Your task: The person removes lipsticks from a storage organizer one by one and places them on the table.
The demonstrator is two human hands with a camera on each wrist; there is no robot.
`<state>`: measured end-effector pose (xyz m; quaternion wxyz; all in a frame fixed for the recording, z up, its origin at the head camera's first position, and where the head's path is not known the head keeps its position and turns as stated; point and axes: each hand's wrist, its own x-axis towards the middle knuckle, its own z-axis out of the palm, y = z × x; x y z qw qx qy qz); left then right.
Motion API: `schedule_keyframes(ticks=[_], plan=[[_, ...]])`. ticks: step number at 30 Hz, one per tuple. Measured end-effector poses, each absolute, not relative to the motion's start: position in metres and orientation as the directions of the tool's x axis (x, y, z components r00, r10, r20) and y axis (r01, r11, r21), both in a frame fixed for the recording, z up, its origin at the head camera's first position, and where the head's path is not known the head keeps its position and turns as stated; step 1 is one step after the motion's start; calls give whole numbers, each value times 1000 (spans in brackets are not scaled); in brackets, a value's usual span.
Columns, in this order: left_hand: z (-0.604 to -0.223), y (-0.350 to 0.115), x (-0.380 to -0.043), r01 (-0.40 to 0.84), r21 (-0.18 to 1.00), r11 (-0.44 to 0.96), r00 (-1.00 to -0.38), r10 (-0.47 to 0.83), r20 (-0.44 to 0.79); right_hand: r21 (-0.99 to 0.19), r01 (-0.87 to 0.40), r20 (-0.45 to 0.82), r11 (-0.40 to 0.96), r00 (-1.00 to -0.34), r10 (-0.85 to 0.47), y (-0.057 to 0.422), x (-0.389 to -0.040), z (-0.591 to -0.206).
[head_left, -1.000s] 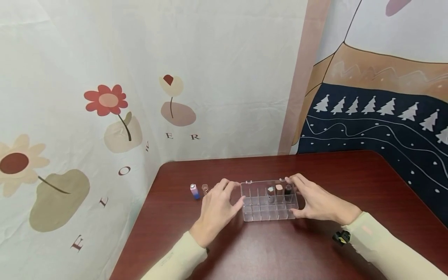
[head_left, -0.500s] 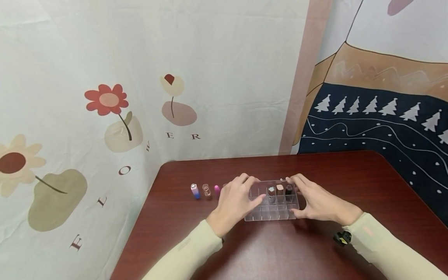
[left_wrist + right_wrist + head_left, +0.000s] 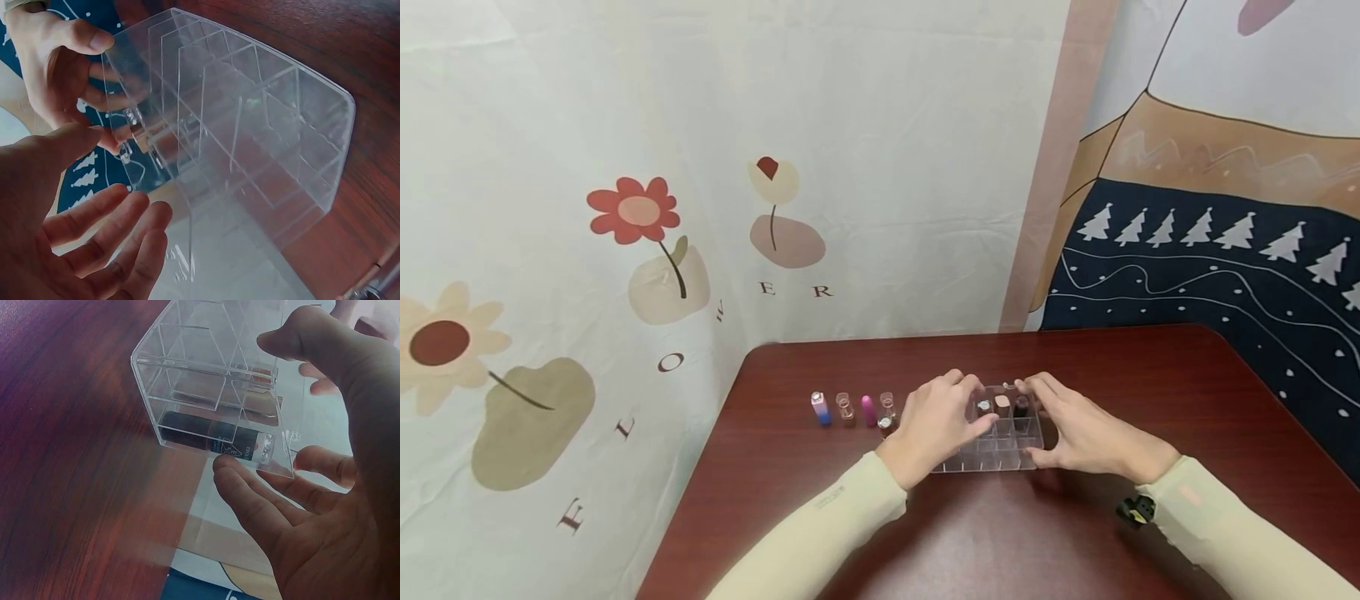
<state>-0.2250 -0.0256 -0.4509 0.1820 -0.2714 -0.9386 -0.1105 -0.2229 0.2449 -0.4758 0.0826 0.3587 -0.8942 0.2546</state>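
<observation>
A clear plastic lipstick organizer (image 3: 992,457) with divided compartments stands on the table. Three lipsticks sit upright at the right of its back row: one with a silvery top (image 3: 984,407), one peach-topped (image 3: 1002,403) and one black (image 3: 1021,407). My right hand (image 3: 1071,427) holds the organizer's right end, thumb at the front and fingers toward the back. Over the left part of the organizer is my left hand (image 3: 936,425), thumb and fingers spread. In the left wrist view, the left hand's fingers (image 3: 128,228) are loosely bent beside the clear wall and hold nothing.
Left of the organizer, several lipsticks stand on the table (image 3: 970,550): a pink-and-blue one (image 3: 821,408), clear ones (image 3: 845,407), a magenta one (image 3: 868,410) and a dark-topped one (image 3: 885,426) near my left wrist. Printed cloth (image 3: 887,167) hangs behind the table.
My left hand has moved right, from the organizer's left edge to over its left compartments, uncovering more lipsticks on the table. My right hand and the organizer have stayed nearly in place.
</observation>
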Motion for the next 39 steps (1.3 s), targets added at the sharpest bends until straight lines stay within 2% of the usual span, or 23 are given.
schedule_keyframes(ticks=[5, 14, 23, 29, 39], plan=[[-453, -18, -228, 540, 95, 836, -796, 471, 381, -391, -682, 332, 618, -730, -597, 245, -223, -475], [-460, -14, -228, 545, 66, 836, -778, 476, 410, -361, -710, 372, 604, -704, -606, 244, -224, -477], [-470, -12, -231, 508, 53, 860, -804, 451, 388, -374, -696, 348, 613, -718, -603, 245, -224, -477], [-472, -11, -232, 503, 43, 863, -794, 442, 417, -371, -703, 364, 607, -711, -601, 244, -224, -478], [-474, -10, -231, 504, 84, 860, -795, 423, 435, -384, -689, 343, 614, -724, -598, 244, -223, -476]])
